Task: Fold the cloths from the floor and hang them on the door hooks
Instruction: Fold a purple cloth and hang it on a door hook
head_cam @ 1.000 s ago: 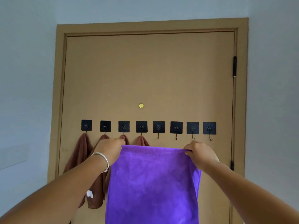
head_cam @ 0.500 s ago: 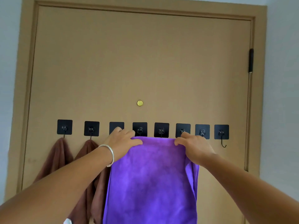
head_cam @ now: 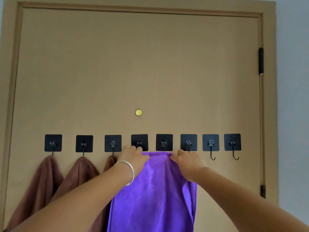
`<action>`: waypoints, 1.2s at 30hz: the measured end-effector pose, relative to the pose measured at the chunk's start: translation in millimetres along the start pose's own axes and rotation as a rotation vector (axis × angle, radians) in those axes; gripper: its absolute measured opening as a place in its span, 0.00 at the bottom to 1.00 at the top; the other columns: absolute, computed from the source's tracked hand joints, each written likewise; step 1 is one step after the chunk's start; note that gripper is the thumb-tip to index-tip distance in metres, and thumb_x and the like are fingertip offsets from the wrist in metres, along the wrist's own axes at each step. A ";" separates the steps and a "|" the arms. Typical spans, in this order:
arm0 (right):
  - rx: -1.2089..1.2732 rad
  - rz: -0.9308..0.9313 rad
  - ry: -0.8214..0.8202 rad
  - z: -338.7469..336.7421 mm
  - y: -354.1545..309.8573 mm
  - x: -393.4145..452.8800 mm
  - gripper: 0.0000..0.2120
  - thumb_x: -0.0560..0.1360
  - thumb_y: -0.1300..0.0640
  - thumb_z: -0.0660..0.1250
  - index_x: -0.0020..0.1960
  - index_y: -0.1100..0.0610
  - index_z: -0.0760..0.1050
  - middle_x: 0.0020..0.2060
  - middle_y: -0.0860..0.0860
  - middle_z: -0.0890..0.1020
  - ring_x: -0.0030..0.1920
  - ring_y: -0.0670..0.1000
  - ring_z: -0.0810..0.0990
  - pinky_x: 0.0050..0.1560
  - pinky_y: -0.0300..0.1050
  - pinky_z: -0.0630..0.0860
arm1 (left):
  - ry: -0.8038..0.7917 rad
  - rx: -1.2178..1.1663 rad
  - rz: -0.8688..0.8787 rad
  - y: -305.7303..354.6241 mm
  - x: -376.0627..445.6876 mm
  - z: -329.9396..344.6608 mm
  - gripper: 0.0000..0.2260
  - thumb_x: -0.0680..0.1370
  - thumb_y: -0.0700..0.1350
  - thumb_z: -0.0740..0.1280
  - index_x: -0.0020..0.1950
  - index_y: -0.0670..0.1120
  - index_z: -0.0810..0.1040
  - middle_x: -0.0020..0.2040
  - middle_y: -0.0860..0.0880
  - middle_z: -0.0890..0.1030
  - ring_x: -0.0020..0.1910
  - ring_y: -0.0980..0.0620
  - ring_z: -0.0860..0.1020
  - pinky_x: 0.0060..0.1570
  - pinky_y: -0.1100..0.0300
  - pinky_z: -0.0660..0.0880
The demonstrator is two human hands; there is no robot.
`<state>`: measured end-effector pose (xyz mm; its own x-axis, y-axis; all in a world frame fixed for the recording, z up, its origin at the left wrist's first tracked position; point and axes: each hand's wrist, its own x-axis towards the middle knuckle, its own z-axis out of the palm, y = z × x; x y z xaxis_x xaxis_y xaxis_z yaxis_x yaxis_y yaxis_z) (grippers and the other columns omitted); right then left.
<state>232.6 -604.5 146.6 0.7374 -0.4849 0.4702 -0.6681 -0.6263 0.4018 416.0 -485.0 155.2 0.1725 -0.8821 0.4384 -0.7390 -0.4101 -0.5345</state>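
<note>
my two hands have drawn closer together along the top edge of the purple cloth (head_cam: 153, 190), bunching it under the fifth hook (head_cam: 164, 142), where a moment ago they held it spread wide and lower. my left hand (head_cam: 133, 158) keeps a pinching grip on the fold's left corner, fingers brushing the fourth hook (head_cam: 139, 142); my right hand (head_cam: 189, 162) pinches the right corner below the sixth hook (head_cam: 188, 142). three brown cloths (head_cam: 78, 171) already hang to the left. i judge the purple one is about to catch, not yet released.
</note>
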 end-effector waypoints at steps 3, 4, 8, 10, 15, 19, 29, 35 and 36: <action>0.032 -0.043 -0.008 11.7 -8.3 0.6 0.15 0.78 0.60 0.57 0.63 0.51 0.70 0.44 0.52 0.69 0.40 0.56 0.73 0.38 0.49 0.67 | -0.060 0.102 0.015 13.6 5.4 -5.3 0.18 0.76 0.42 0.63 0.65 0.53 0.70 0.57 0.46 0.71 0.54 0.45 0.72 0.44 0.51 0.62; 0.037 -0.048 -0.006 14.4 -9.9 1.1 0.15 0.78 0.60 0.58 0.63 0.51 0.70 0.46 0.52 0.71 0.41 0.57 0.75 0.38 0.49 0.67 | -0.093 0.129 0.026 20.3 6.8 -7.9 0.17 0.76 0.43 0.63 0.65 0.52 0.71 0.58 0.45 0.71 0.54 0.45 0.72 0.44 0.51 0.62; 0.051 -0.060 -0.004 21.6 -10.2 -0.9 0.16 0.77 0.58 0.61 0.64 0.50 0.68 0.49 0.52 0.73 0.45 0.57 0.77 0.38 0.48 0.67 | -0.150 0.127 0.104 49.2 8.1 -9.0 0.19 0.78 0.45 0.62 0.69 0.50 0.70 0.65 0.44 0.68 0.59 0.43 0.71 0.52 0.50 0.67; 0.054 -0.072 0.003 25.9 -7.9 -4.4 0.18 0.77 0.57 0.63 0.65 0.50 0.66 0.50 0.52 0.73 0.46 0.57 0.77 0.38 0.47 0.67 | -0.129 0.037 0.147 56.2 5.1 -8.0 0.22 0.77 0.45 0.63 0.71 0.49 0.67 0.68 0.44 0.65 0.61 0.42 0.69 0.57 0.46 0.68; 0.063 -0.080 0.038 42.8 -4.6 -10.8 0.21 0.77 0.56 0.64 0.67 0.50 0.65 0.58 0.52 0.71 0.53 0.57 0.76 0.46 0.49 0.70 | -0.155 -0.219 0.188 61.1 -4.6 -2.9 0.20 0.79 0.58 0.53 0.62 0.51 0.76 0.62 0.45 0.73 0.60 0.43 0.70 0.55 0.46 0.65; 0.073 -0.111 0.113 52.9 -7.9 -11.3 0.20 0.76 0.53 0.62 0.67 0.52 0.65 0.62 0.54 0.68 0.58 0.57 0.71 0.55 0.50 0.72 | -0.258 -0.062 0.197 66.7 -13.0 6.0 0.28 0.76 0.67 0.50 0.65 0.52 0.73 0.62 0.44 0.73 0.62 0.42 0.69 0.57 0.44 0.62; 0.192 -0.140 0.123 42.7 -3.1 -3.0 0.17 0.76 0.57 0.61 0.65 0.50 0.70 0.59 0.51 0.70 0.56 0.54 0.72 0.42 0.46 0.68 | 0.030 0.042 0.089 53.1 -10.9 -16.3 0.11 0.78 0.48 0.59 0.56 0.48 0.78 0.56 0.46 0.74 0.56 0.44 0.71 0.53 0.50 0.64; 0.400 -0.032 0.325 2.9 21.6 -10.5 0.13 0.78 0.58 0.57 0.59 0.50 0.76 0.55 0.48 0.75 0.46 0.54 0.78 0.35 0.44 0.69 | 0.347 -0.176 -0.047 50.9 11.6 -32.2 0.14 0.78 0.51 0.57 0.60 0.50 0.73 0.57 0.49 0.73 0.57 0.46 0.71 0.52 0.51 0.63; 0.430 -0.010 0.360 -1.7 25.2 -14.4 0.14 0.78 0.58 0.57 0.59 0.50 0.77 0.55 0.47 0.76 0.46 0.54 0.78 0.35 0.44 0.68 | 0.389 -0.189 -0.052 54.2 16.3 -32.9 0.17 0.78 0.52 0.57 0.65 0.50 0.72 0.60 0.49 0.73 0.60 0.46 0.70 0.55 0.51 0.64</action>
<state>205.0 -612.3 151.4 0.6125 -0.2865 0.7367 -0.5052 -0.8587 0.0861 357.4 -514.0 157.2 -0.0191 -0.6939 0.7198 -0.8482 -0.3700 -0.3791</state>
